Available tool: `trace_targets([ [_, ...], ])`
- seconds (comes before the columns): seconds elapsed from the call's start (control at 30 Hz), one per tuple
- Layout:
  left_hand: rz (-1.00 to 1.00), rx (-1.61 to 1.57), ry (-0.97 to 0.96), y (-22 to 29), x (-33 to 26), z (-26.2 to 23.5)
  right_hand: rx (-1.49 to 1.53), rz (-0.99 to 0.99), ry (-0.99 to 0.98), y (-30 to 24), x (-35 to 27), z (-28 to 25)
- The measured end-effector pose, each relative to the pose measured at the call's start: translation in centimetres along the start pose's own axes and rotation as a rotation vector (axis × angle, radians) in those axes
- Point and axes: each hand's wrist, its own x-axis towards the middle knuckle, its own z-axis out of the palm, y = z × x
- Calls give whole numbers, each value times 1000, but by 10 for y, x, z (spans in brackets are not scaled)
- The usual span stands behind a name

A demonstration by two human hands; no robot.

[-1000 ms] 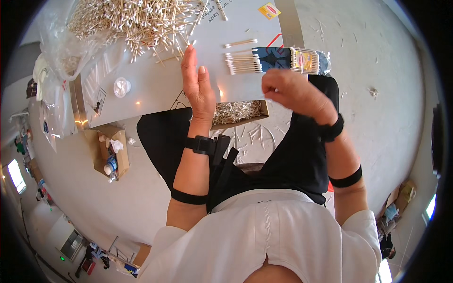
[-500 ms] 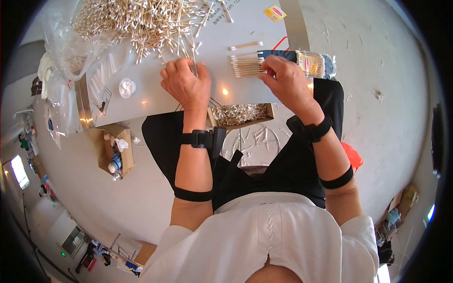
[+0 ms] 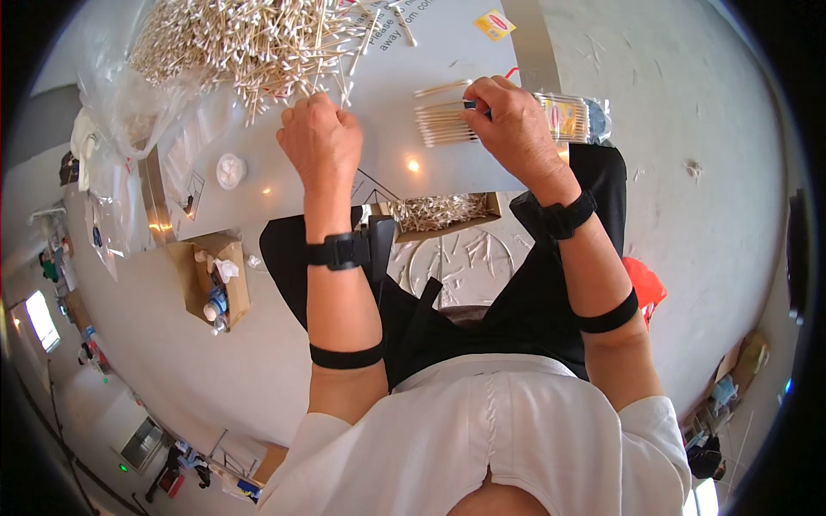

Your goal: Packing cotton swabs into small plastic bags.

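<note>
My left hand (image 3: 320, 142) is at the near edge of a big heap of cotton swabs (image 3: 249, 47), its fingers curled against the outer swabs. What its fingertips hold is hidden from view. To the right, my right hand (image 3: 514, 129) rests over the right part of a neat row of cotton swabs (image 3: 443, 125). Its thumb and index finger are slightly apart, with dark blue showing between them. A single cotton swab (image 3: 443, 88) lies just beyond the row. Right of that hand is a clear pack of swabs (image 3: 568, 119) with a yellow label.
On the grey table (image 3: 387, 155) stand a small white round tub (image 3: 231, 171) and crumpled clear plastic bags (image 3: 120, 112). A yellow card (image 3: 495, 25) lies at the far right. Under the table edge is a box of swabs (image 3: 443, 212); a carton (image 3: 215, 284) holds bottles.
My left hand has moved left and away from me, up to the heap. The right hand has shifted a little farther along the row, its thumb and index finger now more apart.
</note>
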Motion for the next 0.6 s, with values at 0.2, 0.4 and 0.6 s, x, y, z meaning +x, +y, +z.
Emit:
trace_targets([
  [0.2, 334, -130, -154, 23, 23, -10, 8, 83, -36, 4, -9, -5],
  [0.4, 531, -213, -142, 54, 57, 23, 54, 144, -12, 4, -13, 0],
  [0.6, 489, -326, 37, 55, 48, 21, 57, 127, 108, 7, -1, -9],
])
